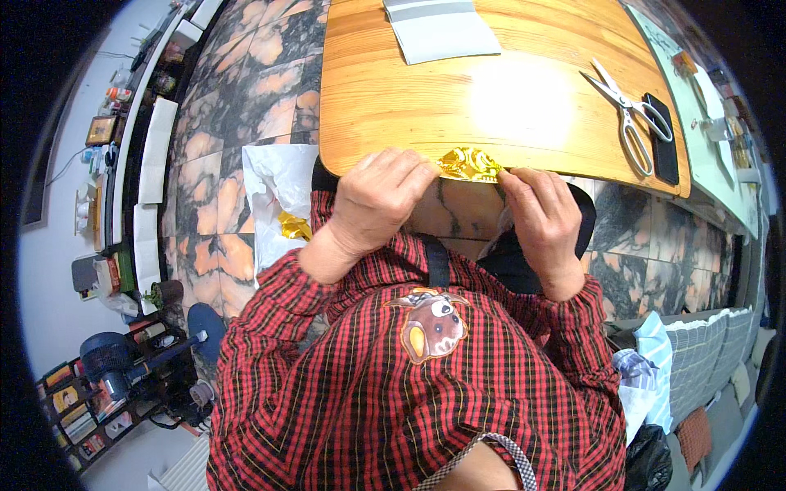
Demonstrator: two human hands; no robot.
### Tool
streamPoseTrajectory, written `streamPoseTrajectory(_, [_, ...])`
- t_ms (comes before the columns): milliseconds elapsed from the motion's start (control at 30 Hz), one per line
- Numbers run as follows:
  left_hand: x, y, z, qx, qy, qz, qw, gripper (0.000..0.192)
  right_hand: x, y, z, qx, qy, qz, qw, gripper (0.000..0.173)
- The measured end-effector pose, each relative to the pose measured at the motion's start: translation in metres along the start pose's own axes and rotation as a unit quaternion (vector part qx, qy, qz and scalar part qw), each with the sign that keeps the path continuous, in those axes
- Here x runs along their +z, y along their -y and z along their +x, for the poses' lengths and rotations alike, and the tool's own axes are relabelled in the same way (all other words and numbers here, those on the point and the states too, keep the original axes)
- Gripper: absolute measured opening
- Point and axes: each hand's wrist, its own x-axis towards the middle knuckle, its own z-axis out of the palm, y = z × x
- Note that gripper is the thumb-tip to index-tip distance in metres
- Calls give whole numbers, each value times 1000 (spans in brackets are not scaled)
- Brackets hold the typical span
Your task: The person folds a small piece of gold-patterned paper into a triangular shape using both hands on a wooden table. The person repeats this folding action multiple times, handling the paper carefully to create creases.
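A piece of shiny gold foil paper point(470, 164) with a printed pattern is stretched between my two hands at the table's near edge. My left hand point(384, 190) pinches its left end between thumb and fingers. The right end is pinched by my right hand point(543, 215). The foil looks flat along its lower edge and arched along the top. Beyond it lies the wooden table point(393, 104), with a bright glare on its surface. Scissors with white handles point(626, 113) rest at the right side, partly over a black phone-like object point(664, 147).
A stack of grey-white paper sheets point(445, 30) lies at the table's far side. Left of my legs, a white plastic bag point(276, 184) holds crumpled gold foil point(295, 226). A pale green table point(706, 104) adjoins on the right. A fan point(110, 362) stands lower left.
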Motion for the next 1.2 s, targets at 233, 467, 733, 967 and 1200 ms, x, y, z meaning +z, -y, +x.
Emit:
streamPoseTrajectory(233, [-53,25,18,-131,258,-417,862,24,-47,-2,23,115,178,350,913,13])
streamPoseTrajectory(467, [-52,39,17,-76,284,-612,734,29,-51,-19,16,183,201,661,699,13])
streamPoseTrajectory(733, [-40,32,8,-251,119,-647,710,17,-37,-4,13,284,8,653,703,14])
streamPoseTrajectory(967, [-5,21,6,-340,-20,-526,779,11,1,9,14,359,-58,511,779,5])
streamPoseTrajectory(1200, [-1,19,0,-360,15,-521,774,11,7,11,10,411,-24,509,756,9])
